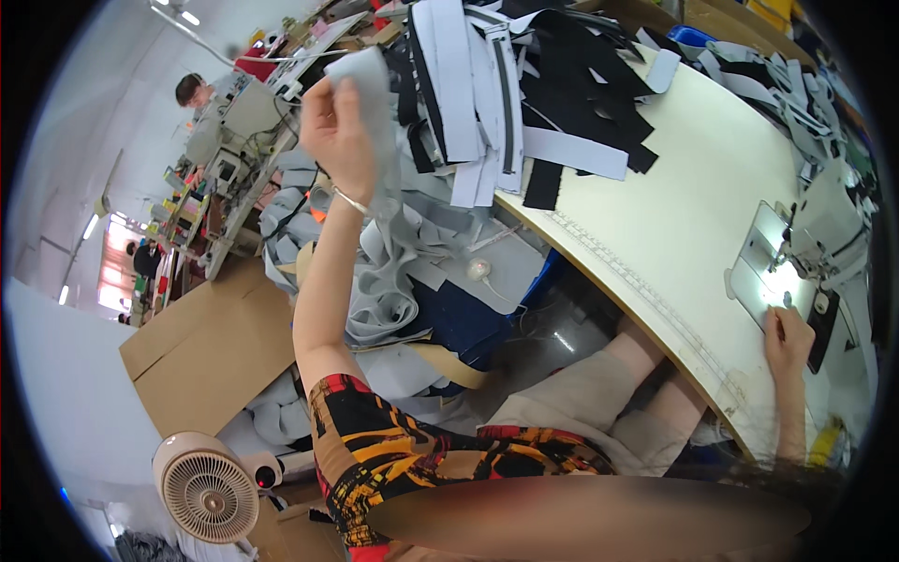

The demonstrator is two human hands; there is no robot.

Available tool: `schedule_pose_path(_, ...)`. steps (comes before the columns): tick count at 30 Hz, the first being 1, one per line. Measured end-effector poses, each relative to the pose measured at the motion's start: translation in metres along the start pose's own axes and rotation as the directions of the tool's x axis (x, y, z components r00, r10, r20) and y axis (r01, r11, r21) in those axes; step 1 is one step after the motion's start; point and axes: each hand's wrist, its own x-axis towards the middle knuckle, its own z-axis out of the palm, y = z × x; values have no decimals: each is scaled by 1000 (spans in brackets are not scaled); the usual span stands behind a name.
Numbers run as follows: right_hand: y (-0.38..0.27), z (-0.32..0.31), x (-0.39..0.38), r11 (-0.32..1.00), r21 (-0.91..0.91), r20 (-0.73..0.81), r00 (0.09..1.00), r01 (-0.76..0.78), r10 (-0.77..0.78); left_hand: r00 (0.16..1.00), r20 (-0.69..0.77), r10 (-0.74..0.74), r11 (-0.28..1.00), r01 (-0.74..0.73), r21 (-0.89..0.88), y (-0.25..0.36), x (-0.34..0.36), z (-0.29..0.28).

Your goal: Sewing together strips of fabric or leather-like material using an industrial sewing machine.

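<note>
My left hand (339,136) is raised at the upper left, thumb and fingers closed on a light grey fabric strip (365,80). The strip hangs down toward a tangled heap of grey strips (389,304) beside the table. Far to the right, my right hand (788,339) rests at the front of the lit plate of a sewing machine (829,220). Its fingers are curled together, and whatever they may hold is hidden. White and black fabric strips (459,94) lie piled on the far left part of the white table (693,159).
A ruler strip (637,304) runs along the table's near edge. More strips (782,89) are heaped behind the machine. Left of me are a cardboard sheet (211,347) and a fan (211,492). Other people (194,91) sit at a row of machines in the background.
</note>
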Motion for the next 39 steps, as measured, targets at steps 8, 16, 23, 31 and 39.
schedule_pose_path(8, -132, 30, 89, 920, 390, 15, 999, 29, -37, 959, 262, 109, 932, -8, -362, 67, -22, 83)
schedule_pose_path(16, -226, 84, 183, 331, 894, 265, 952, -301, 151, 915, 348, 202, 835, 25, -550, 133, -38, 153)
schedule_pose_path(23, -207, 64, 156, -285, 716, 587, 771, -637, -247, 793, 584, -171, 325, 605, -727, 120, -16, 215)
schedule_pose_path(31, -71, -35, 26, -673, 396, 842, 540, -625, -6, 953, 265, -149, 906, 239, -350, -20, -31, 229)
schedule_pose_path(39, -69, -25, 10, -815, 352, 926, 297, -460, 233, 488, 834, 257, 899, -437, -21, 39, -116, 199)
